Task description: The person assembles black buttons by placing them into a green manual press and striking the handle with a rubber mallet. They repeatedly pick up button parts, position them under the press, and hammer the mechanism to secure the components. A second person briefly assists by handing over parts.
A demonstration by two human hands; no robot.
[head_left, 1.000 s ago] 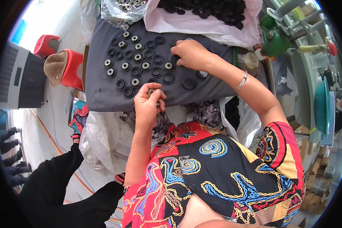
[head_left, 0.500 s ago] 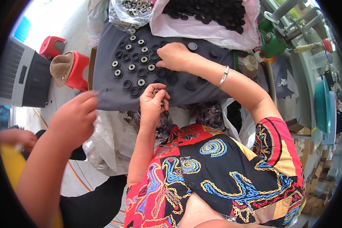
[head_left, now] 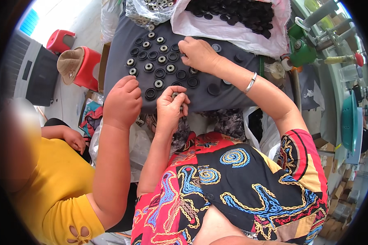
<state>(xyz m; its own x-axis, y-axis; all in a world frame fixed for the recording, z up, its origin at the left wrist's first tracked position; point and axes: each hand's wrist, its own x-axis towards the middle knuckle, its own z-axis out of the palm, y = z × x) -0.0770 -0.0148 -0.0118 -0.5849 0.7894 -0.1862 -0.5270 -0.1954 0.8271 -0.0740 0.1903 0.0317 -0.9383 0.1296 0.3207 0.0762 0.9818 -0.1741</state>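
metal bearings [head_left: 175, 95] show between thumb and fingers of the left hand [head_left: 171, 104], low over the near edge of the grey cloth [head_left: 229, 98]. i log this hand as curled closed around them, probably to keep a small supply close to the rings. more bearings sit inside some of the black rings [head_left: 193, 86]; other rings lie hollow, set apart, i take it, for easy access. right hand [head_left: 200, 53]: palm down, fingers bent, over the farther rings; from my end i cannot tell whether it grips anything. co-worker's hand [head_left: 124, 100]: fisted, by the cloth's left edge, contact unclear. beyond: clear bag [head_left: 141, 18] of bearings, white sack [head_left: 249, 45] of black discs [head_left: 241, 14], likely parked there as stock.
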